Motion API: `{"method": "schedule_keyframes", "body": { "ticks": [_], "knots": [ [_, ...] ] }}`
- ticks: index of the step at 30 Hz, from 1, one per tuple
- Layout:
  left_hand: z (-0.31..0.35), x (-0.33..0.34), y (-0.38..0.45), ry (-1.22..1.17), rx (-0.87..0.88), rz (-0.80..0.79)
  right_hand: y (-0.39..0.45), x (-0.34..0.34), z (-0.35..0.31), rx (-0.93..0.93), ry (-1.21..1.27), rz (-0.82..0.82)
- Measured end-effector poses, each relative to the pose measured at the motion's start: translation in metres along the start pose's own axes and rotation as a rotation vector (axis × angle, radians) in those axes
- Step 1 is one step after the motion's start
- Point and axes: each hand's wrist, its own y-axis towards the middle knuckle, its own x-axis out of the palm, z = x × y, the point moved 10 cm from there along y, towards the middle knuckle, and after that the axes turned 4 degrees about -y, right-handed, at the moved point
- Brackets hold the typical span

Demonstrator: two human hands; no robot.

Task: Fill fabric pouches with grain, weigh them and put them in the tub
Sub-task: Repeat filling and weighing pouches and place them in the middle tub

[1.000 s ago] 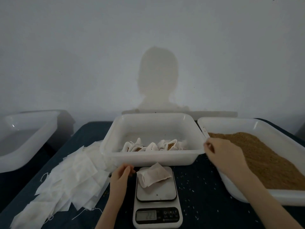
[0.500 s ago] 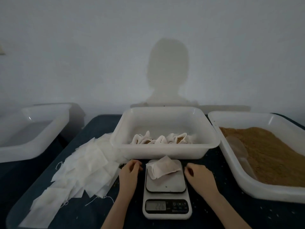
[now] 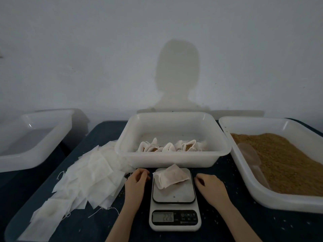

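1. A filled pouch (image 3: 170,178) lay tilted on the plate of a small scale (image 3: 174,199), right between the two hands.
2. The left hand (image 3: 137,180) rested on the dark worktop (image 3: 244,222) just beside the scale's left edge. Its fingers were loosely curled and held nothing.
3. The right hand (image 3: 210,186) rested on the worktop just beside the scale's right edge. Its fingers were loosely curled too, and it held nothing.
4. Neither hand touched the pouch.
5. The scale's little screen (image 3: 162,216) sat between the two wrists. It showed numbers, but they were too dim to read for sure.
6. Just past the fingertips of both hands stood a white tub (image 3: 173,159). More filled pouches (image 3: 170,147) lay in a row inside it, some open at the top with brown grain showing.
7. To the right of the right hand stood a big white tray (image 3: 262,196) full of brown grain (image 3: 286,161). A clear scoop (image 3: 251,159) lay in the grain at the side nearest the right hand.
8. To the left of the left hand was a messy pile of flat empty pouches (image 3: 83,182) with thin strings. The pile touched the tub's left corner.
9. Far off to the left of the left hand sat another white tub (image 3: 33,154).
10. Loose grains were sprinkled on the worktop around both hands.
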Motion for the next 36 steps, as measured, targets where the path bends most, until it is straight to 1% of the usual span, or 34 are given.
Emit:
{"method": "schedule_keyframes", "body": {
  "ticks": [2, 6, 8, 10, 11, 13, 16, 19, 22, 24, 26, 29, 32, 34, 36],
  "knots": [
    [0.01, 0.002, -0.004, -0.003, 0.069, -0.011, -0.001, 0.0, 0.0, 0.0, 0.01, 0.003],
    [0.042, 0.015, -0.014, 0.221, 0.312, -0.052, -0.001, -0.001, 0.0, -0.009, 0.018, 0.001],
    [0.056, 0.023, -0.021, 0.299, 0.39, -0.08, -0.002, -0.002, -0.001, -0.01, 0.042, 0.005],
    [0.067, 0.028, -0.025, 0.388, 0.465, -0.071, -0.002, -0.002, -0.001, -0.01, 0.062, 0.003],
    [0.069, 0.032, -0.026, 0.435, 0.469, -0.087, -0.002, -0.002, 0.0, -0.01, 0.069, 0.001],
    [0.068, 0.042, -0.024, 0.498, 0.418, -0.157, -0.001, -0.001, 0.001, -0.005, 0.076, -0.008],
    [0.07, 0.051, -0.02, 0.513, 0.369, -0.226, -0.001, 0.0, 0.001, -0.008, 0.082, -0.015],
    [0.087, 0.059, -0.017, 0.438, 0.37, -0.264, -0.001, -0.001, 0.002, -0.015, 0.114, 0.0],
    [0.115, 0.07, -0.013, 0.344, 0.399, -0.298, -0.002, -0.002, 0.001, -0.03, 0.092, 0.01],
    [0.134, 0.073, -0.006, 0.302, 0.41, -0.285, -0.001, 0.0, -0.001, -0.038, 0.075, 0.004],
    [0.153, 0.074, 0.004, 0.195, 0.401, -0.272, -0.001, 0.002, 0.0, -0.037, 0.078, -0.003],
    [0.174, 0.066, 0.025, 0.022, 0.407, -0.185, 0.001, 0.004, 0.0, -0.038, 0.076, -0.027],
    [0.178, 0.063, 0.049, -0.063, 0.368, -0.088, 0.002, 0.005, 0.0, -0.027, 0.083, -0.048],
    [0.171, 0.066, 0.063, -0.009, 0.337, -0.036, 0.001, 0.005, 0.0, -0.026, 0.077, -0.052],
    [0.155, 0.073, 0.076, 0.197, 0.293, -0.026, 0.001, 0.004, -0.001, -0.029, 0.066, -0.048]
  ]
}}
